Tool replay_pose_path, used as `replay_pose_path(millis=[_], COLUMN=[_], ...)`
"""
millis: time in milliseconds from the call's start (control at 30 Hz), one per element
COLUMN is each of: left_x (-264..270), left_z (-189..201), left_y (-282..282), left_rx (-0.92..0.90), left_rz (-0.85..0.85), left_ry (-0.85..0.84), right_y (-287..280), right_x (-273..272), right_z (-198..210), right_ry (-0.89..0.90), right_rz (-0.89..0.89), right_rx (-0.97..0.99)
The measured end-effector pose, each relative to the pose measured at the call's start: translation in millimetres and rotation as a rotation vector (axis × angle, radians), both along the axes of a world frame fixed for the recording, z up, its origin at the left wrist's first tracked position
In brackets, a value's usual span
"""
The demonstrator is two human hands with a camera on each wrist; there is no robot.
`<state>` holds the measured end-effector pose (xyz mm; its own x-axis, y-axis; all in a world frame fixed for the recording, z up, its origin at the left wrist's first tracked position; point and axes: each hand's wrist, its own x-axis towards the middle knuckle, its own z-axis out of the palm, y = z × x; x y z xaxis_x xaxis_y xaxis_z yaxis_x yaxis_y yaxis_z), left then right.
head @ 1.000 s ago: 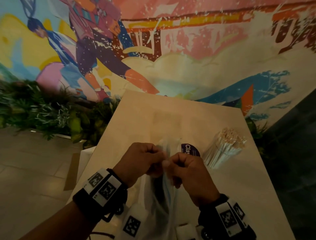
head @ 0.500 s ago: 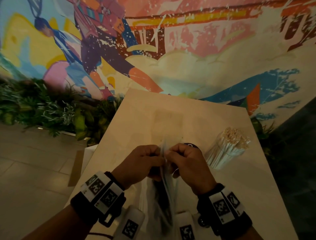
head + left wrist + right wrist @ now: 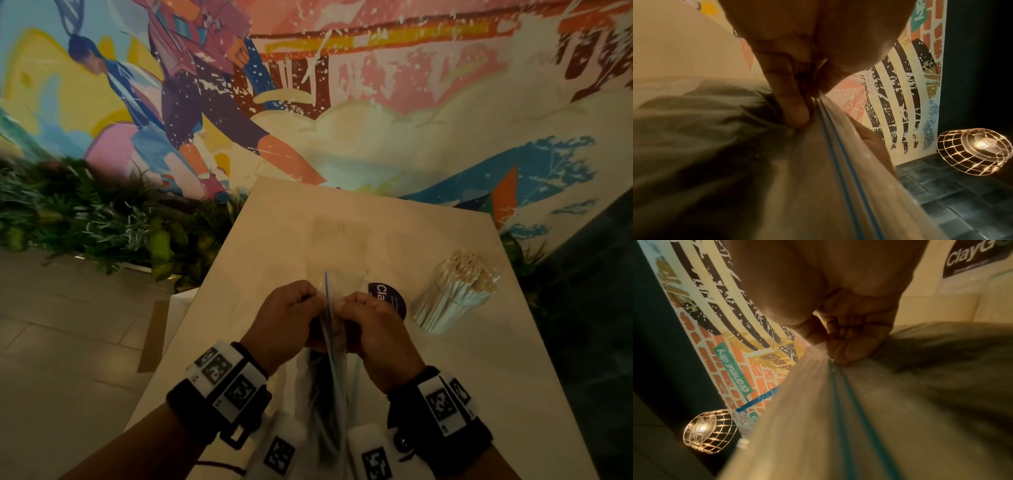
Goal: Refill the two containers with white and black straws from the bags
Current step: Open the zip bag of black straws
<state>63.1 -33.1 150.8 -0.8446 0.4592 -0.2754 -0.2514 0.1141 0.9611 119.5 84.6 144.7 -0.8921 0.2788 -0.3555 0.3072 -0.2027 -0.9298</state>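
Note:
A clear zip bag (image 3: 334,370) with a blue seal strip hangs upright between both hands over the table; dark straws (image 3: 317,394) show dimly inside it. My left hand (image 3: 291,315) pinches the bag's top edge from the left, thumb against fingers (image 3: 795,112). My right hand (image 3: 371,323) pinches the same edge from the right, fingers (image 3: 851,344) curled on the plastic. The blue zip line (image 3: 840,162) (image 3: 851,395) runs down from both pinches. A clear container (image 3: 445,305) packed with white straws stands upright to the right of my hands.
The beige table (image 3: 274,240) stretches ahead to a painted mural wall. A dark round sticker (image 3: 388,296) lies on the table behind my right hand. Green plants (image 3: 85,222) line the floor on the left. A wire cage lamp (image 3: 974,151) hangs overhead.
The hands stay pinched on the bag's top edge and have shifted slightly; the round sticker, covered half a second ago, shows again beside the right hand.

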Motion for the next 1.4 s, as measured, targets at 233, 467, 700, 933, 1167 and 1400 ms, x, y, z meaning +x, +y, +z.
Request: replay_pose_path(millis=[233,467,700,933,1167,1400], left_x=[7,10,1,5,14,-1], left_z=[-4,-4,-9,-2,1,-9], left_y=[0,1,-2,-2,-17,-42], left_rx=[0.062,0.086,0.087,0.031,-0.121,0.111], left_rz=[0.069,0.083,0.136,0.093,-0.167,0.101], left_ry=[-0.065,-0.107,-0.203,-0.043,-0.021,-0.245], right_y=[1,1,2,4,9,36], right_x=[2,5,12,20,20,32], right_z=[-6,-5,-7,2,4,15], right_ry=[0.024,0.038,0.056,0.019,-0.045,-0.132], right_rz=[-0.035,-0.090,-0.140,0.134,0.042,-0.116], right_rx=[-0.145,-0.217,-0.263,0.500,0.217,0.156])
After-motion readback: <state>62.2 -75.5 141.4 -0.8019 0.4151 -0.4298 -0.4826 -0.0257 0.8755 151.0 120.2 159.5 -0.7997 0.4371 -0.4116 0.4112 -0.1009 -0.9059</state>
